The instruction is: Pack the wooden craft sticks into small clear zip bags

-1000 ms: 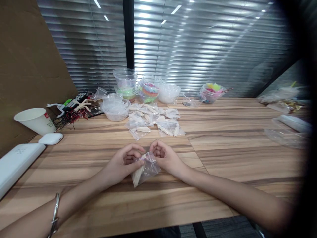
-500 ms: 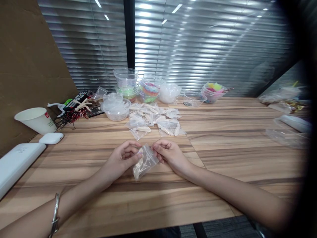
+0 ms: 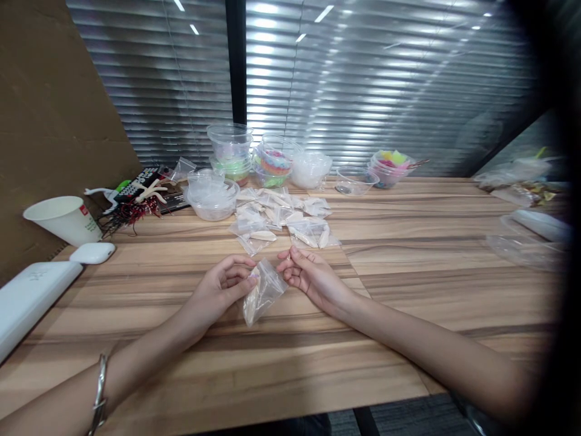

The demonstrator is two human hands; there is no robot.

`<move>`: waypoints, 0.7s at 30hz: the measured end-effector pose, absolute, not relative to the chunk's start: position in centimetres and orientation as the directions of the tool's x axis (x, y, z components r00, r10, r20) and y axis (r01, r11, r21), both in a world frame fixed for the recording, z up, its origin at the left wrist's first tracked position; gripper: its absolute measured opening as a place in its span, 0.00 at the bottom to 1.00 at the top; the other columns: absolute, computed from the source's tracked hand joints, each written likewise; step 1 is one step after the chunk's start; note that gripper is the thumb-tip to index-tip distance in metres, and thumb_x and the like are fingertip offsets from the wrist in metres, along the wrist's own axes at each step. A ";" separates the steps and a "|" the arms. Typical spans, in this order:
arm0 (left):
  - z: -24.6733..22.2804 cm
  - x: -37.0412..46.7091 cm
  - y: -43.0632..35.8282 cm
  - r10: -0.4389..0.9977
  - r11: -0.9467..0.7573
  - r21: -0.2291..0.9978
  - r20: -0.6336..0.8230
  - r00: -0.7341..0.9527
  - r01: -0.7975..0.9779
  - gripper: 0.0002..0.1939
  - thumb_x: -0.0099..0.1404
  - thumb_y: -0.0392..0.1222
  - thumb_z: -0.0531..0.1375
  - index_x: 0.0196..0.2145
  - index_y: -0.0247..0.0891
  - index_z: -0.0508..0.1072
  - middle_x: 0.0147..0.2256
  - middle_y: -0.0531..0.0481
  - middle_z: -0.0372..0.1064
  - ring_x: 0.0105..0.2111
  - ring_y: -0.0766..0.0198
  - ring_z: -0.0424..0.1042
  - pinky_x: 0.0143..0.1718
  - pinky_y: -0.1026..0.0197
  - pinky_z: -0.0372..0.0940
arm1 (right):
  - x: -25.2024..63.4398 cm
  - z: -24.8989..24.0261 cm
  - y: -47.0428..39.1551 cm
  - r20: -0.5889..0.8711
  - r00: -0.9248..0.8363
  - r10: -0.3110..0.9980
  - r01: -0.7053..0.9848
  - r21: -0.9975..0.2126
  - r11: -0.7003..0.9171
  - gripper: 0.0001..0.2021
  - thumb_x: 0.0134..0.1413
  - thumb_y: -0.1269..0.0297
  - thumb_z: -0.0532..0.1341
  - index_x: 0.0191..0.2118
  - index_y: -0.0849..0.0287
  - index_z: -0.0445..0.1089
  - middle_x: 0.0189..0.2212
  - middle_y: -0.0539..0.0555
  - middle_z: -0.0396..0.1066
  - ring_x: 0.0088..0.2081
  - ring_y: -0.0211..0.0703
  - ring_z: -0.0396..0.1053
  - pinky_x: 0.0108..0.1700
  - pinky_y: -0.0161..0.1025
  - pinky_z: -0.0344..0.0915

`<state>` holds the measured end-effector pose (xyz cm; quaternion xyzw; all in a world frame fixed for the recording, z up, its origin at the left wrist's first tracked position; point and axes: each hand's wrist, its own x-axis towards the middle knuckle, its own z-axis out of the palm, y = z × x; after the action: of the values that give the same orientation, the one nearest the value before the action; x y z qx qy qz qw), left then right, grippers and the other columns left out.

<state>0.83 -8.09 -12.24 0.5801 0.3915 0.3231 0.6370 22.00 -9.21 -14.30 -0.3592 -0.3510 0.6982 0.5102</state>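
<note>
My left hand [image 3: 226, 283] pinches a small clear zip-lock bag [image 3: 267, 290] between thumb and fingers, just above the table. Pale, wood-coloured pieces show through the plastic on the bag's left side. Close by the bag's right edge is my right hand [image 3: 313, 280], its fingers loosely curled and the thumb lifted apart from them; I see nothing clearly held there. Beyond both hands lies a group of similar zip-lock bags [image 3: 308, 232] with pale pieces inside.
Clear plastic tubs [image 3: 213, 203] stand along the back, near a bowl of bright colours [image 3: 389, 166]. At left are a paper cup [image 3: 63, 219], a white case [image 3: 93, 253] and a long white box [image 3: 36, 297]. Clear lids [image 3: 517, 248] lie at right on the wooden table [image 3: 431, 242].
My right hand has let go of the bag's right edge; its thumb has lifted and its fingers have loosened. My left hand keeps its pinch on the bag.
</note>
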 end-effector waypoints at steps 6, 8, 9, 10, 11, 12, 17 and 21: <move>-12.6 0.9 -7.8 0.888 0.163 0.986 -0.135 0.440 -0.025 0.18 0.58 0.43 0.63 0.44 0.35 0.65 0.35 0.49 0.68 0.35 0.69 0.67 0.38 0.68 0.61 | 22.0 -14.1 -9.2 -0.160 -0.198 0.967 -0.465 -0.853 -0.236 0.14 0.54 0.57 0.60 0.39 0.64 0.68 0.31 0.53 0.70 0.30 0.29 0.67 0.34 0.26 0.64; -12.6 0.9 -7.8 0.902 0.218 0.972 -0.165 0.399 -0.092 0.19 0.58 0.42 0.64 0.44 0.36 0.65 0.34 0.49 0.68 0.33 0.70 0.66 0.35 0.69 0.60 | 22.0 -14.2 -9.2 -0.167 -0.199 0.966 -0.475 -0.846 -0.244 0.12 0.52 0.59 0.62 0.38 0.63 0.68 0.31 0.52 0.69 0.30 0.28 0.66 0.33 0.25 0.64; -12.6 0.8 -7.7 0.909 0.241 0.962 -0.176 0.377 -0.131 0.19 0.57 0.41 0.64 0.44 0.36 0.65 0.34 0.50 0.68 0.32 0.70 0.66 0.34 0.69 0.60 | 22.1 -14.2 -9.1 -0.169 -0.205 0.964 -0.480 -0.841 -0.250 0.11 0.52 0.60 0.63 0.37 0.63 0.68 0.30 0.51 0.69 0.30 0.27 0.66 0.32 0.25 0.63; -12.6 0.8 -7.7 0.915 0.259 0.951 -0.185 0.359 -0.170 0.19 0.56 0.41 0.65 0.44 0.36 0.65 0.34 0.50 0.68 0.32 0.70 0.66 0.33 0.69 0.60 | 22.1 -14.2 -9.1 -0.168 -0.214 0.962 -0.484 -0.838 -0.254 0.10 0.51 0.60 0.63 0.36 0.63 0.68 0.29 0.50 0.68 0.28 0.27 0.65 0.30 0.24 0.62; -12.5 0.8 -7.6 0.919 0.273 0.941 -0.193 0.343 -0.200 0.19 0.55 0.40 0.65 0.43 0.36 0.65 0.34 0.50 0.68 0.32 0.70 0.66 0.32 0.69 0.61 | 22.1 -14.2 -9.2 -0.161 -0.228 0.960 -0.483 -0.838 -0.255 0.10 0.51 0.60 0.63 0.34 0.63 0.67 0.27 0.50 0.67 0.26 0.26 0.63 0.27 0.23 0.60; -12.6 0.8 -7.6 0.922 0.281 0.934 -0.199 0.331 -0.221 0.20 0.55 0.40 0.66 0.43 0.36 0.65 0.34 0.50 0.68 0.32 0.69 0.66 0.32 0.69 0.61 | 22.0 -14.2 -9.2 -0.149 -0.244 0.958 -0.480 -0.840 -0.252 0.11 0.52 0.60 0.62 0.32 0.64 0.66 0.25 0.49 0.66 0.24 0.25 0.61 0.25 0.23 0.57; -12.7 0.9 -7.5 0.928 0.289 0.927 -0.210 0.307 -0.241 0.21 0.53 0.39 0.66 0.43 0.36 0.65 0.33 0.50 0.68 0.31 0.69 0.66 0.32 0.69 0.62 | 21.5 -13.6 -9.8 -0.094 -0.336 0.937 -0.416 -0.878 -0.237 0.14 0.52 0.58 0.62 0.30 0.67 0.65 0.21 0.49 0.63 0.19 0.24 0.57 0.20 0.23 0.51; -12.5 1.0 -7.5 0.928 0.285 0.927 -0.204 0.312 -0.244 0.20 0.53 0.39 0.66 0.42 0.35 0.65 0.32 0.50 0.68 0.30 0.70 0.66 0.30 0.69 0.61 | 21.2 -13.1 -10.4 -0.093 -0.380 0.920 -0.341 -0.911 -0.233 0.15 0.49 0.58 0.64 0.29 0.67 0.64 0.20 0.50 0.65 0.18 0.26 0.58 0.18 0.24 0.52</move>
<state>0.97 -7.53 -12.53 0.4219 0.4055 0.4235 0.6915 21.16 -10.37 -13.13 -0.3357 -0.4312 0.7099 0.4443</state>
